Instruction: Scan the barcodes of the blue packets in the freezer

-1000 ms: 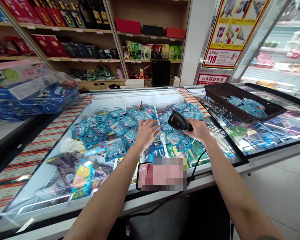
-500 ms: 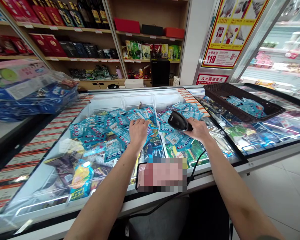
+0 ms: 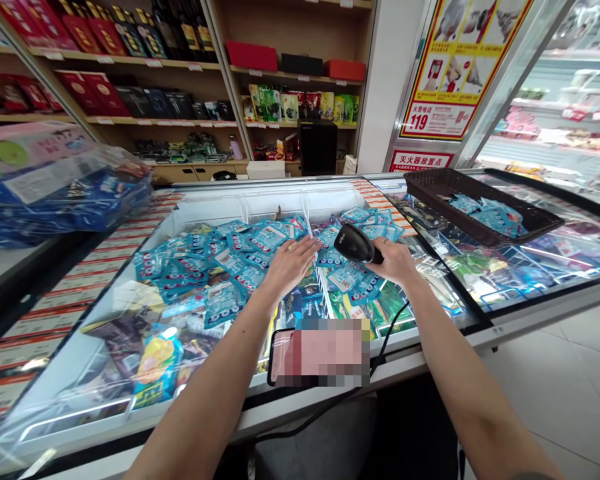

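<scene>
Black scanner (image 3: pixel 353 243), right of frame centre | right hand (image 3: pixel 397 262) grasping its handle | left hand (image 3: pixel 291 264) unclenched, over blue packets (image 3: pixel 224 301), mid-frame

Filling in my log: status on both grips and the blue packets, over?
Right grip closed on black scanner. Left grip open, empty, over blue packets, contact unclear. Nearer the body: phone, black cable beside it.
</scene>
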A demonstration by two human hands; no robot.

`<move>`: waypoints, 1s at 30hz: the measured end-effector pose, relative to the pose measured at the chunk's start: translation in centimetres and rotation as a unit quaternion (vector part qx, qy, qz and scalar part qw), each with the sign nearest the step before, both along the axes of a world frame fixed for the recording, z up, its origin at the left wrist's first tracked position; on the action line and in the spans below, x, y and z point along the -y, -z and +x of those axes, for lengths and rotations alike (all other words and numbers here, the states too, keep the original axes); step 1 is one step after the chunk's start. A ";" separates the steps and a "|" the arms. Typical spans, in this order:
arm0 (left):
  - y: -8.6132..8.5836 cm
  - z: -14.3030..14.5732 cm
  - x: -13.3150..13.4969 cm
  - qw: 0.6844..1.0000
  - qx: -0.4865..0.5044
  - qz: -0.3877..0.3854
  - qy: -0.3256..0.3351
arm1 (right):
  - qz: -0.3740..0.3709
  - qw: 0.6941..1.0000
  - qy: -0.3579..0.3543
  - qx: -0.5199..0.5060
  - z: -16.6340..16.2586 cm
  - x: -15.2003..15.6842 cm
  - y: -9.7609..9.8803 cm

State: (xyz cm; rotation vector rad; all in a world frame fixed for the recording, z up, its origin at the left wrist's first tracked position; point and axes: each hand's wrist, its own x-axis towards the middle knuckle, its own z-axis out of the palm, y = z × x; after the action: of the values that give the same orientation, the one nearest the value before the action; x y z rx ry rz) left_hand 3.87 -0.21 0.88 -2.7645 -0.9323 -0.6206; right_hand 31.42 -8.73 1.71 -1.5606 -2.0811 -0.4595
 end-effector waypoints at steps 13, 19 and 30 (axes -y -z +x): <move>-0.1 0.1 0.1 0.997 0.039 -0.049 -0.037 | -0.006 1.000 -0.006 -0.006 -0.2 0.2 -0.2; 0.5 0.0 -0.1 0.990 0.071 0.004 -0.119 | -0.009 1.000 -0.011 -0.003 -0.2 0.2 -0.2; 1.3 -0.6 -1.1 0.985 0.089 -0.006 -0.145 | -0.011 1.000 -0.002 0.014 -0.2 0.2 0.0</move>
State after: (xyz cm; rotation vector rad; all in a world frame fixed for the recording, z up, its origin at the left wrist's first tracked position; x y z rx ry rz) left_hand 3.30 0.87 -0.46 -2.5427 -1.3469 -0.8202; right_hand 31.21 -8.89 1.74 -1.5714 -2.1171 -0.4606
